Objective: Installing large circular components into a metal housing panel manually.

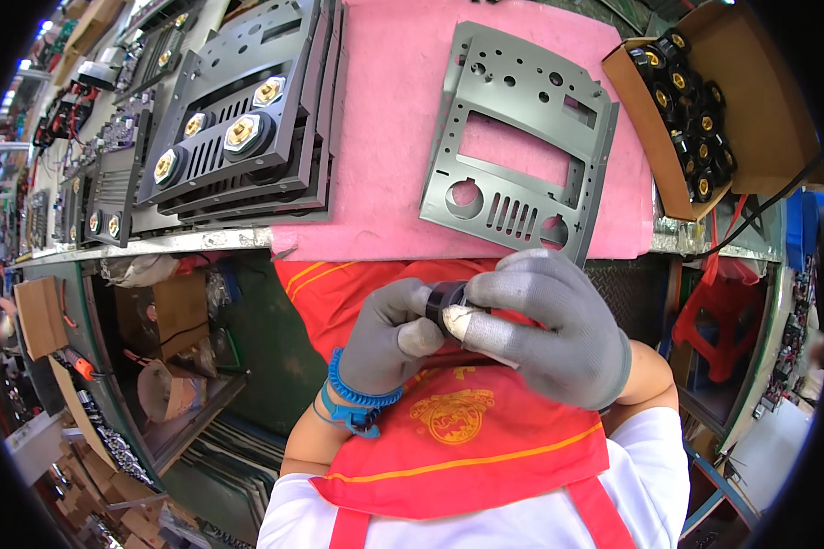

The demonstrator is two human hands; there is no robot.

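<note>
Both my hands wear grey gloves and meet over my red apron, below the table edge. My left hand (386, 340) and my right hand (549, 325) together pinch a small black round connector part (445, 304); most of it is hidden by my fingers. A blue coiled strap circles my left wrist. Just beyond my hands, a grey metal panel (522, 137) with cut-out holes and slots lies flat on a pink mat (394, 119).
A stack of grey panels (238, 119) fitted with brass-centred sockets lies at the left of the table. A cardboard box (696, 101) of black and brass connectors sits at the right. A red stool (719, 320) stands to my right, and cardboard boxes sit on shelves (169, 329) under the table.
</note>
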